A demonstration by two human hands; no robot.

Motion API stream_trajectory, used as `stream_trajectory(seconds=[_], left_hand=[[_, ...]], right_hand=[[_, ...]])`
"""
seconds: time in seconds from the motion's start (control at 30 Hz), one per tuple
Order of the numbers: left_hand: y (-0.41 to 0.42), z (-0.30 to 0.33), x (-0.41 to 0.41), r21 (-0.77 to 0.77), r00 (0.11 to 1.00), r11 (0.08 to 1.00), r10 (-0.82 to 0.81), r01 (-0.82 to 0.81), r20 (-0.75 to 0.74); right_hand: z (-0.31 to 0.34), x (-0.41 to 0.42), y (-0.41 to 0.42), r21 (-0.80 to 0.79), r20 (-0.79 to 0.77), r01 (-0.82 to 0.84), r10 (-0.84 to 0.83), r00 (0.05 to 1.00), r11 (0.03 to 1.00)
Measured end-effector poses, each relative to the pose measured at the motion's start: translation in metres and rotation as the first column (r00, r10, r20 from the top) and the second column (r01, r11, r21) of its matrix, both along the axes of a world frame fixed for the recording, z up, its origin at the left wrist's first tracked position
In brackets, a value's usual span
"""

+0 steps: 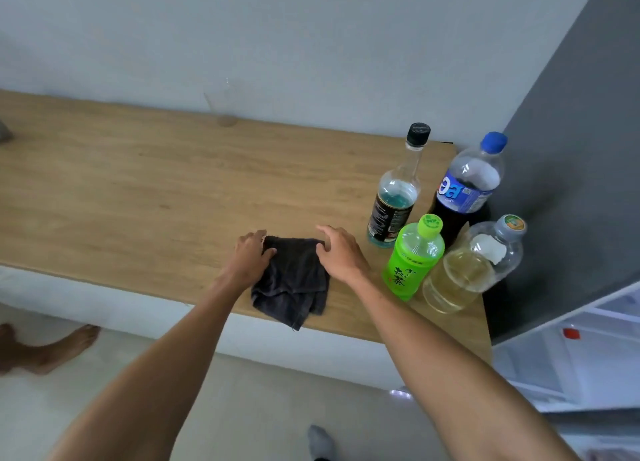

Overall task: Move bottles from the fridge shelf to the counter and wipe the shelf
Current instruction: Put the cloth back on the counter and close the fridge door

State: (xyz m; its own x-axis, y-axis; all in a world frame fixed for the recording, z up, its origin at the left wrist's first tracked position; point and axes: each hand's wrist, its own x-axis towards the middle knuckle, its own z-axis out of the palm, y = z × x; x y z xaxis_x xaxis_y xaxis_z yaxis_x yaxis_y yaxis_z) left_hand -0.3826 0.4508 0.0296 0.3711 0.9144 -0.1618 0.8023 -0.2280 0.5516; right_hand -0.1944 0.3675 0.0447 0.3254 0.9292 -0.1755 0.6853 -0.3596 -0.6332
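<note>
The dark grey crumpled terry cloth [292, 280] lies at the near edge of the light wooden table [138, 190], its long axis running away from the person. The left hand [250, 256] pinches its far left corner. The right hand [341, 252] rests half-open on the far right corner, clasping nothing firmly. Just right stand four bottles: green plastic tea bottle [414, 259], clear bottle of yellow liquid [471, 270], glass bottle with blue liquid [396, 197], blue-capped dark cola bottle [465, 190].

A home kitchen corner: past both hands runs a wooden counter [145, 183] against a plain pale wall [311, 44], drink bottles [446, 218] grouped just right of the right hand [341, 254], an open fridge [575, 349] further right, bare feet [52, 349] on tiled floor [259, 408] lower left.
</note>
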Motion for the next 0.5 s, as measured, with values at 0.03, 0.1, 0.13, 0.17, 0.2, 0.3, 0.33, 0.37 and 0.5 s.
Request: stream_trajectory(seconds=[0.03, 0.1, 0.13, 0.17, 0.2, 0.3, 0.33, 0.37, 0.5], left_hand=[[-0.006, 0.003, -0.002, 0.006, 1.000, 1.000, -0.008, 0.008, 0.003], [-0.017, 0.014, -0.006, 0.034, 1.000, 0.999, -0.018, 0.017, 0.017], [-0.023, 0.021, -0.007, 0.055, 0.999, 0.998, -0.020, 0.018, 0.030], [-0.030, 0.030, -0.010, 0.078, 0.999, 0.997, -0.021, 0.018, 0.044], [-0.037, 0.040, -0.013, 0.099, 0.998, 0.995, -0.023, 0.018, 0.054], [-0.065, 0.069, -0.026, 0.148, 0.997, 0.989, -0.038, 0.029, 0.060], [-0.075, 0.078, -0.031, 0.168, 0.997, 0.985, -0.041, 0.030, 0.062], [-0.087, 0.088, -0.035, 0.189, 0.997, 0.982, -0.042, 0.029, 0.065], [-0.138, 0.127, -0.036, 0.291, 0.994, 0.955, -0.079, 0.055, 0.070]], right_hand=[[0.003, -0.001, -0.006, 0.011, 0.000, -0.004, 0.004, 1.000, 1.000], [0.014, -0.005, -0.017, 0.028, -0.012, -0.021, 0.022, 1.000, 0.999], [0.021, -0.007, -0.022, 0.034, -0.019, -0.041, 0.041, 0.999, 0.999], [0.029, -0.010, -0.028, 0.043, -0.023, -0.065, 0.066, 0.998, 0.997], [0.038, -0.013, -0.035, 0.055, -0.025, -0.091, 0.092, 0.995, 0.994], [0.069, -0.023, -0.061, 0.109, -0.018, -0.142, 0.145, 0.989, 0.984], [0.079, -0.025, -0.073, 0.131, -0.016, -0.148, 0.151, 0.988, 0.980], [0.089, -0.026, -0.087, 0.155, -0.007, -0.151, 0.154, 0.988, 0.976], [0.120, -0.017, -0.144, 0.226, 0.067, -0.166, 0.154, 0.986, 0.960]])
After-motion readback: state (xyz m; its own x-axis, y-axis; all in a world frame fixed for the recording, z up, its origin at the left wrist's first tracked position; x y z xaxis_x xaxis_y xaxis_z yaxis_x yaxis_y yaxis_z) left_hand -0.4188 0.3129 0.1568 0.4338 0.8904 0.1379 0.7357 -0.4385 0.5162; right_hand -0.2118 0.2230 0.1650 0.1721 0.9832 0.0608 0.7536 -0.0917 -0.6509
